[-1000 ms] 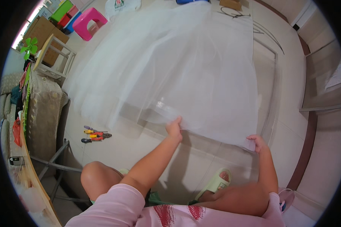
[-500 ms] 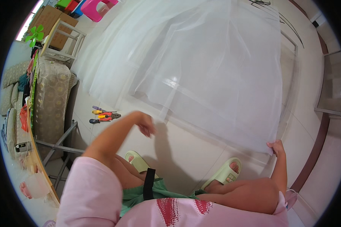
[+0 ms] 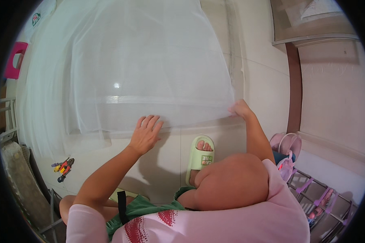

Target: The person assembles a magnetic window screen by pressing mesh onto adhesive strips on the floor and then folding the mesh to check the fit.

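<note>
Head view: white sheer netting (image 3: 150, 60) spread toward eleven o'clock. Left hand (image 3: 146, 134), clear of netting half second ago, now over its near edge toward eight o'clock; fingers spread, contact unclear. Right hand (image 3: 239, 108), three o'clock, still pinches corner: only sure hold.

Left hand (image 3: 146, 134) palm down, fingers (image 3: 150, 120) spread; right hand (image 3: 240, 108) pinched, forearm (image 3: 258, 137) extended forward.
</note>
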A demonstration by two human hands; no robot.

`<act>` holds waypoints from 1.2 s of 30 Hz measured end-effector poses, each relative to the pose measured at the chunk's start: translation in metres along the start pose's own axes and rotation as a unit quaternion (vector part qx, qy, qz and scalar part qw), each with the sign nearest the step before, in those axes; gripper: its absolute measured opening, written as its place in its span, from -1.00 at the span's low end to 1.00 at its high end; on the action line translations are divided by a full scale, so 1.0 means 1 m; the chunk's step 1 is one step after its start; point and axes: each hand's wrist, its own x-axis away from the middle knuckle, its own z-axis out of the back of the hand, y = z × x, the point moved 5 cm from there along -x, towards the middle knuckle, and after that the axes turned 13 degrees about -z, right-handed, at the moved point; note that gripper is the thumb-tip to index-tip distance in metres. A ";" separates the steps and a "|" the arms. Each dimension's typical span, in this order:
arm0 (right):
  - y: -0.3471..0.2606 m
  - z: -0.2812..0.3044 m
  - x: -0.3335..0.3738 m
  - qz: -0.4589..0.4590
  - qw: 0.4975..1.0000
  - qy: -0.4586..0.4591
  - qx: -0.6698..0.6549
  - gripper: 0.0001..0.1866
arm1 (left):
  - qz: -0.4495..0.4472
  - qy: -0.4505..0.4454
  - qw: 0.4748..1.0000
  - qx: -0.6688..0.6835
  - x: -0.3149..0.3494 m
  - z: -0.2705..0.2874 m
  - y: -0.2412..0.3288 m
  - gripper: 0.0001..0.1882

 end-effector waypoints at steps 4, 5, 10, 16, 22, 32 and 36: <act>0.002 -0.007 -0.001 0.005 0.999 -0.017 -0.033 -0.89 | 0.008 0.005 0.993 -0.116 -0.005 -0.026 -0.010 -0.45; 0.005 -0.004 -0.001 0.001 0.999 -0.016 -0.034 -0.89 | 0.026 0.009 0.991 -0.132 -0.005 -0.032 -0.015 -0.45; 0.009 -0.005 -0.006 0.068 0.997 -0.013 -0.046 -0.91 | 0.043 -0.075 0.986 -0.140 0.005 -0.061 -0.035 -0.56; 0.016 -0.003 -0.020 0.167 0.984 0.029 -0.048 -0.73 | 0.007 -0.105 0.994 0.006 0.051 -0.039 -0.054 -0.60; 0.064 0.015 -0.058 0.013 0.972 0.062 -0.224 -0.83 | 0.236 -0.297 0.892 0.244 0.178 0.043 -0.110 -0.78; -0.189 -0.106 0.086 0.459 0.826 0.198 0.261 -0.60 | 0.683 -0.014 0.564 0.464 0.445 0.022 -0.151 -0.46; -0.219 -0.307 0.191 0.545 0.738 -0.052 0.394 -0.53 | 0.651 0.413 0.440 0.460 0.485 -0.013 -0.189 -0.38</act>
